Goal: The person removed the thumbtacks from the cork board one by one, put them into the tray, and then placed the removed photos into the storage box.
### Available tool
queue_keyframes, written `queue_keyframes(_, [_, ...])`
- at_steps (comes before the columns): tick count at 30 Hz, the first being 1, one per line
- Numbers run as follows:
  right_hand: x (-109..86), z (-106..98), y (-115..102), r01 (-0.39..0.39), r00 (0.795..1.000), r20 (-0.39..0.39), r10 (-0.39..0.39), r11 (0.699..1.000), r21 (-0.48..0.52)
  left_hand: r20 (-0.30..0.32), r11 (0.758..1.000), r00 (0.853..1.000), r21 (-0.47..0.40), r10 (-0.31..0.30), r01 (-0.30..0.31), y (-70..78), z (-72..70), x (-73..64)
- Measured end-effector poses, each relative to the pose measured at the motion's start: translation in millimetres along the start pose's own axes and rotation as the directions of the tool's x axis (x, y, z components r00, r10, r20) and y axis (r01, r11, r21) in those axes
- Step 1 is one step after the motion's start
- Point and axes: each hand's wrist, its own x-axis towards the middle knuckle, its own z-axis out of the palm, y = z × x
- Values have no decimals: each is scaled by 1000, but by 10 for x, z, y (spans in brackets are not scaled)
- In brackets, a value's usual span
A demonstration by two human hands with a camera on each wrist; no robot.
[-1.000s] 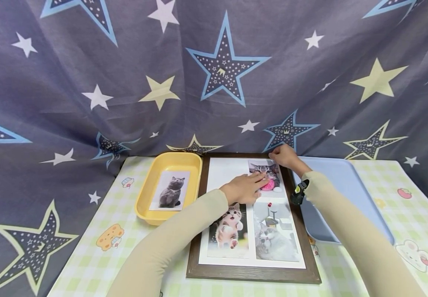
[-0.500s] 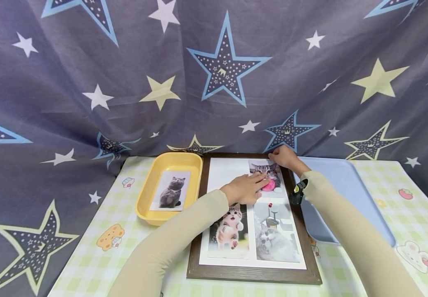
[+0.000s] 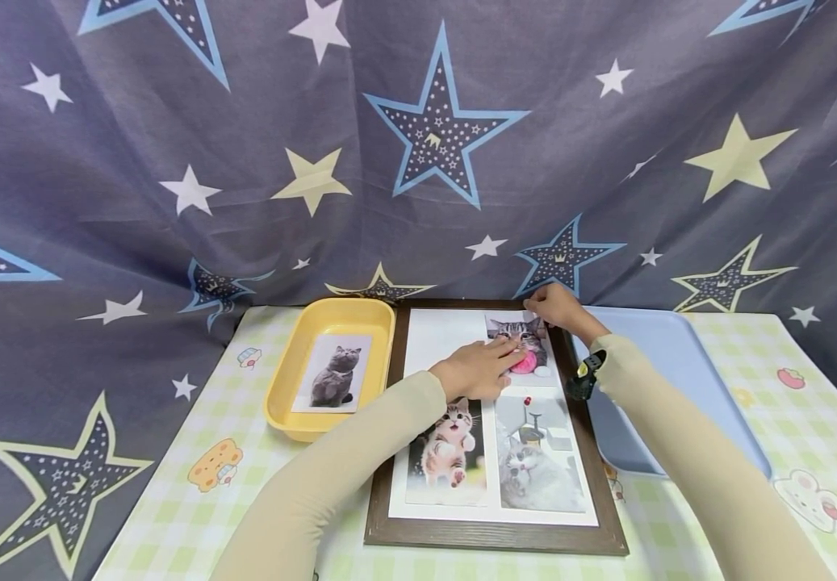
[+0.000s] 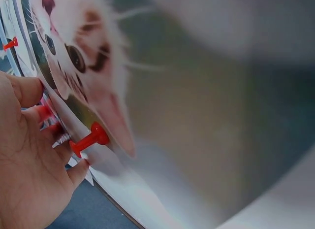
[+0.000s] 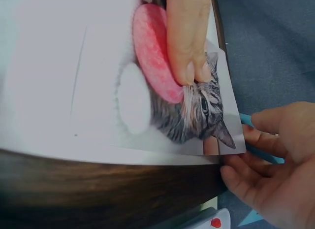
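My left hand [image 3: 482,368] lies with extended fingers on a photo of a tabby cat with a pink ball [image 3: 532,369], pressing it against a framed white board. At that photo's upper right corner is my right hand [image 3: 558,308]. In the right wrist view its curled fingers [image 5: 256,184] meet the photo's edge and the frame corner; whether they pinch anything is hidden. Below lie a kitten photo [image 3: 444,468] and a white cat photo [image 3: 540,476]. Red pushpins show at their top edges, one pushpin [image 4: 91,139] close to my left hand in the left wrist view.
Left of the dark wooden frame [image 3: 498,534] stands a yellow tray [image 3: 282,375] with a grey cat photo [image 3: 334,375] inside. A pale blue tray [image 3: 687,363] lies to the right. The checked tablecloth [image 3: 164,516] runs back to a star-patterned curtain [image 3: 244,121].
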Motion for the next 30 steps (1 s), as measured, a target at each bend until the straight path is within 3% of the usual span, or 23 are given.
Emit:
queue_keyframes(9, [-112,-45,-77,-75,995,80,63,984,164,10,1000,1000,17,7,-7,5,-11,-10])
queue_keyframes(16, [-192,-60,-52,-168,979,155,134,958,234,-1,1000,1000,6,5,-5,2,10,-8])
queue_keyframes(24, [-260,-90,-36,-303,944,248,220,873,382,-11,1000,1000,23,-2,3,11,23,-11])
queue_keyframes(30, [-299,-145,-21,-374,913,322,249,825,423,-13,1000,1000,26,5,-5,4,25,-3])
